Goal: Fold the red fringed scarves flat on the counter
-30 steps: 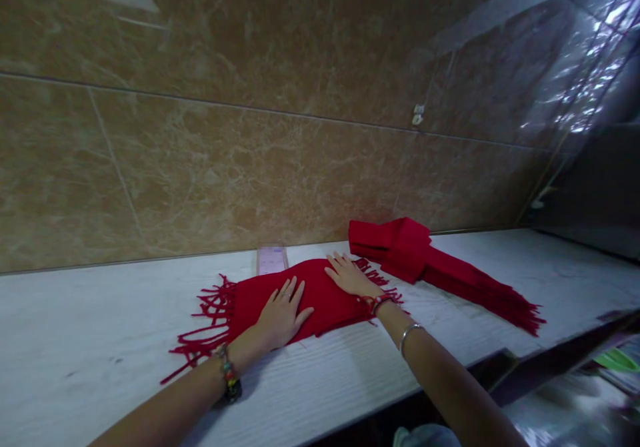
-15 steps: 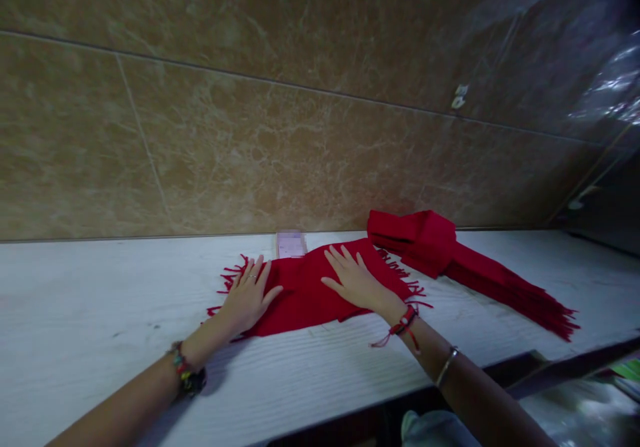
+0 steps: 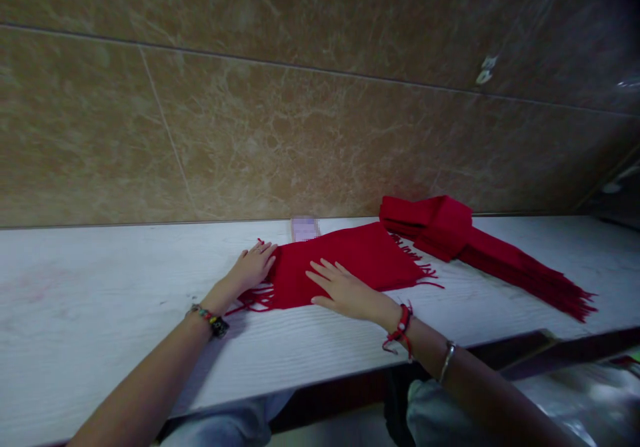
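Observation:
A red fringed scarf (image 3: pixel 350 253) lies folded into a flat rectangle, with tassels at its left and right ends. My left hand (image 3: pixel 253 265) rests on its left end by the fringe, fingers stretched out and thumb side partly hidden. Lower down, near the middle of the cloth, my right hand (image 3: pixel 345 291) lies flat with its fingers spread. Behind the scarf's upper edge a small pale label card (image 3: pixel 305 228) shows in part, its print blurred. To the right, a second red scarf (image 3: pixel 445 230) is folded over on itself, its fringe pointing to the front right.
Everything lies on a white wood-grain table (image 3: pixel 125 280) set against a brown marble-tiled wall (image 3: pixel 280 140). A small white fitting (image 3: pixel 485 71) is on the wall at the upper right. Below the table's front edge are my legs (image 3: pixel 220 427) and, at the lower right, shiny clear plastic (image 3: pixel 585 400).
My left hand has slid to the scarf's left end, baring its fringe. The right hand has moved lower and leftward over the cloth. The scarf now lies flatter, and the view has shifted slightly.

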`<state>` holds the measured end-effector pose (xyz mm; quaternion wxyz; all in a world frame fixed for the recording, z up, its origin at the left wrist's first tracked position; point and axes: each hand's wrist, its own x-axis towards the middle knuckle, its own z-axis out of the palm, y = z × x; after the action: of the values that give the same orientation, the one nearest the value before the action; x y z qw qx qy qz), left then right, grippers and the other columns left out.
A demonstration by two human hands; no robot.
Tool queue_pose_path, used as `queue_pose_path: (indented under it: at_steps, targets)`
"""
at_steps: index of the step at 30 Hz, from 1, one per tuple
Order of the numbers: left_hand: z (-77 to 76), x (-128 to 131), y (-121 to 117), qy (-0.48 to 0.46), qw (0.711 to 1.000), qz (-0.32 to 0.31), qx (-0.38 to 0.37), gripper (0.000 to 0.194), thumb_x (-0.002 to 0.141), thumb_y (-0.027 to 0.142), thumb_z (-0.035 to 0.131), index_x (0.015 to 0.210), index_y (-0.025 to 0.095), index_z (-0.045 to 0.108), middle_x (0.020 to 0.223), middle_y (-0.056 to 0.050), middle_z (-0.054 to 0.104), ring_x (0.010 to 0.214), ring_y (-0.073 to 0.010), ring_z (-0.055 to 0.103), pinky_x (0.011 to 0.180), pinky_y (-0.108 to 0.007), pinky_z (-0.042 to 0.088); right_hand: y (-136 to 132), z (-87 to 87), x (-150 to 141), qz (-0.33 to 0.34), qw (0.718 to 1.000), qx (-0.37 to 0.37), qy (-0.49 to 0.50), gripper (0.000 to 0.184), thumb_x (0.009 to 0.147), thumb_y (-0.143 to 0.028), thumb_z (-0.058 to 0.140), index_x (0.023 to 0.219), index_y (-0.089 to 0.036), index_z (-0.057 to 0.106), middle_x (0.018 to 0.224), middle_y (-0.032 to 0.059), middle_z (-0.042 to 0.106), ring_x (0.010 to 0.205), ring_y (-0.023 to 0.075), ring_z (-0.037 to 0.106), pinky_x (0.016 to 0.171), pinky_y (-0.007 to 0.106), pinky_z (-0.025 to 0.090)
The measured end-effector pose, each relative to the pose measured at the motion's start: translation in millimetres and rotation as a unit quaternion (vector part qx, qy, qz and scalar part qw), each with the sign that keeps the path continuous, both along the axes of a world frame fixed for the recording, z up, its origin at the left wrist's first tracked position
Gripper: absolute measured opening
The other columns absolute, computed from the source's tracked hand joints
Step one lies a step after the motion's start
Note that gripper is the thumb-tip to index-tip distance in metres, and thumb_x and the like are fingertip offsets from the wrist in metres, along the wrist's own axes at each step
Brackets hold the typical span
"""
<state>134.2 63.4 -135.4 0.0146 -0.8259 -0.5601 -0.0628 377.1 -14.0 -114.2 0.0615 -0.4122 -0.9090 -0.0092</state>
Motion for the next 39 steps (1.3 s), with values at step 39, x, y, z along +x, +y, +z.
queue_pose_path:
  at_steps: [39]
  targets:
    - [31.8, -20.8, -36.8, -0.013, 0.953, -0.301, -0.029, 0.032, 0.069, 0.004, 0.041, 0.092, 0.019, 0.056, 0.101, -0.004, 0.057, 0.097, -0.015, 0.05, 0.09, -0.026, 0.039, 45.3, -28.4, -43.1, 0.08, 0.994, 0.014, 0.074, 0.048, 0.091, -0.034, 0.028, 0.132, -0.011, 0.038, 0.137, 0.0108, 0.037, 0.128, 0.0199, 0.029, 0.106, 0.039, 0.025]
